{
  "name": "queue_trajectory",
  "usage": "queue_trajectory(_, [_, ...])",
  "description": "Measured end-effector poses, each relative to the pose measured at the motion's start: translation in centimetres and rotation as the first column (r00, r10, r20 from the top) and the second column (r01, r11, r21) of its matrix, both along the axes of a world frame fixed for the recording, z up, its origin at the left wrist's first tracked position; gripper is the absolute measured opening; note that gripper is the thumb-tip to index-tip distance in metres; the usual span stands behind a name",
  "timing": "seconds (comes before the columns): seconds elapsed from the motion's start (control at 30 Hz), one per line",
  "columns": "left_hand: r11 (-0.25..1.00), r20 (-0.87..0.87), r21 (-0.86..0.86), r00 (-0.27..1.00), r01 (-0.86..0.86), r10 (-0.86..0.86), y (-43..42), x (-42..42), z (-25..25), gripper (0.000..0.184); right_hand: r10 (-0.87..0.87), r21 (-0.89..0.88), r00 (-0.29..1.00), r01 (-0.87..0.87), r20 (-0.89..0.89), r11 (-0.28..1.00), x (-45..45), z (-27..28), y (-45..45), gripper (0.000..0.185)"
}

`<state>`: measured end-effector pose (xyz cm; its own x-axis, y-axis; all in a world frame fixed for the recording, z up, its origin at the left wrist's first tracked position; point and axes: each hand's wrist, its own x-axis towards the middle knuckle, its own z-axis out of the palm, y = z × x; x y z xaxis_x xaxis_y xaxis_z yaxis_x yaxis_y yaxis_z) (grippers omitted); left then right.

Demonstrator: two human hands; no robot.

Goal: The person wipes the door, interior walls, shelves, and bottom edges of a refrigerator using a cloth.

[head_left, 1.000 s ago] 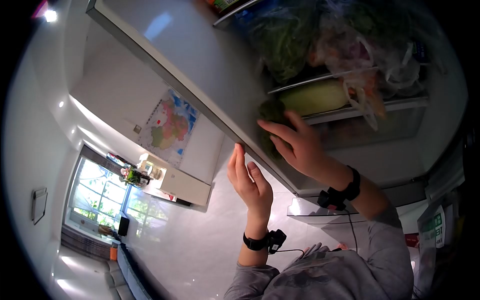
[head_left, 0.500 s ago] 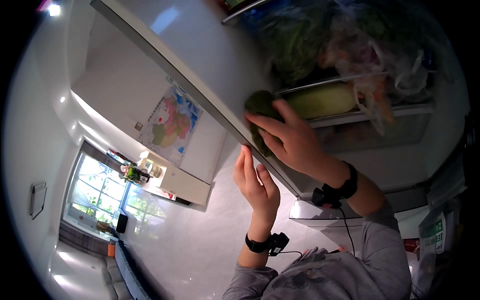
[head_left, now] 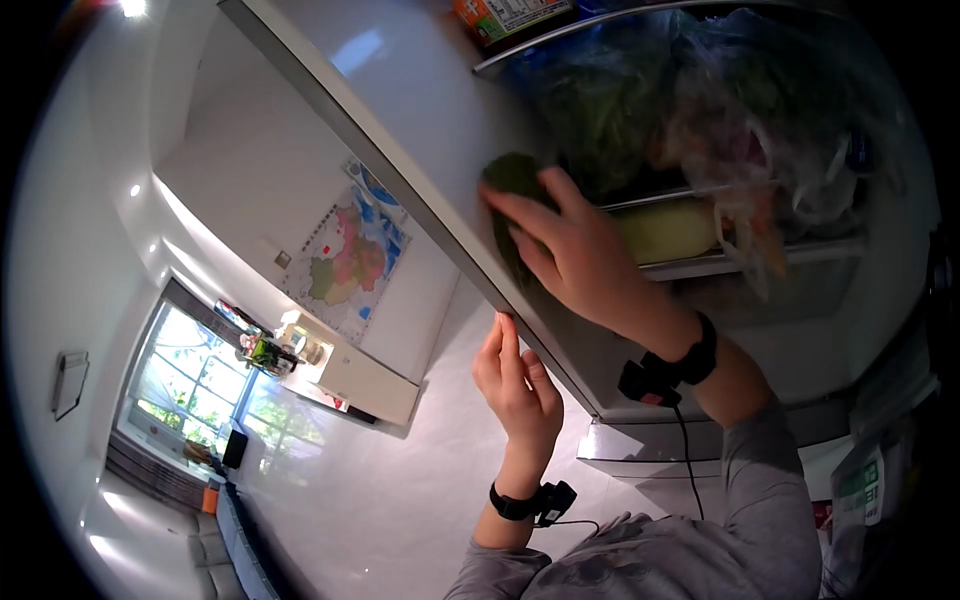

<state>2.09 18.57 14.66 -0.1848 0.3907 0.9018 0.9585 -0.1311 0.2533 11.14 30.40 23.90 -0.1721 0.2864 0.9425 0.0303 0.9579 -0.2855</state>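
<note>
My right hand (head_left: 590, 260) presses a dark green cloth (head_left: 515, 175) against the white inner face of a refrigerator panel (head_left: 440, 120). Its fingers lie over the cloth, which is partly hidden under them and slightly blurred. Lower and to the left, my left hand (head_left: 518, 385) has its fingers stretched upward, the tips at the panel's grey edge (head_left: 400, 190). Nothing is held in that hand. Both wrists wear black bands with small boxes and cables.
Right of the cloth are refrigerator shelves with bagged leafy vegetables (head_left: 610, 110), a pale green long vegetable (head_left: 668, 230) and an orange package (head_left: 510, 20). Beyond the panel are a wall map (head_left: 350, 255), a window (head_left: 190, 360) and a blue sofa (head_left: 240, 530).
My right hand and the cloth have moved up slightly along the panel. My left hand stays at the edge, a little lower in view. The camera view has shifted slightly.
</note>
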Motion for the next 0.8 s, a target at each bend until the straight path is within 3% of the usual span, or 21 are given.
queue_trajectory(0.2, [1.000, 0.007, 0.004, 1.000, 0.028, -0.028, -0.1, -0.3, -0.2, 0.047, -0.020, -0.064, 0.999, 0.017, -0.049, 0.998, -0.8, 4.1, 4.4, 0.035])
queue_trajectory(0.37, [0.998, -0.007, 0.029, 0.999, 0.047, -0.047, 0.1, -0.4, 0.0, 0.052, -0.003, -0.113, 1.000, 0.006, 0.026, 0.994, 0.2, 2.9, 2.2, 0.032])
queue_trajectory(0.43, [0.999, -0.018, -0.033, 0.999, 0.033, -0.034, -0.3, -0.4, 0.4, 0.042, 0.057, -0.119, 0.998, -0.052, 0.036, 0.991, 0.3, 3.5, 2.2, 0.033])
queue_trajectory(0.5, [0.998, -0.029, -0.036, 0.998, 0.051, -0.052, -0.5, -0.8, 0.4, 0.042, 0.103, 0.232, 0.922, -0.016, -0.372, 0.973, -0.7, 5.7, 3.1, 0.038])
queue_trajectory(0.57, [0.997, -0.031, -0.042, 0.997, 0.065, -0.067, -0.4, -1.1, 0.4, 0.043, 0.142, 0.283, 0.902, -0.023, -0.407, 0.959, -1.1, 9.3, 4.3, 0.044])
queue_trajectory(0.63, [0.994, -0.039, -0.014, 0.993, 0.107, -0.107, -0.3, -1.3, 0.4, 0.050, 0.021, 0.256, 0.956, 0.057, -0.291, 0.965, -1.5, 12.7, 3.8, 0.041])
queue_trajectory(0.67, [0.994, -0.035, -0.022, 0.994, 0.104, -0.104, -0.3, -1.2, 0.4, 0.050, -0.133, 0.197, 0.991, 0.136, -0.024, 0.971, -1.4, 13.4, 2.5, 0.050])
queue_trajectory(0.77, [0.995, -0.023, -0.020, 0.995, 0.100, -0.101, 0.0, -0.7, 0.5, 0.050, -0.289, 0.079, 0.937, 0.309, -0.198, 0.948, -4.9, 11.6, 2.1, 0.046])
queue_trajectory(0.8, [0.995, -0.023, -0.017, 0.995, 0.096, -0.096, 0.0, -0.6, 0.5, 0.050, -0.232, -0.020, 0.962, 0.232, -0.142, 0.973, -3.8, 10.6, -0.1, 0.048])
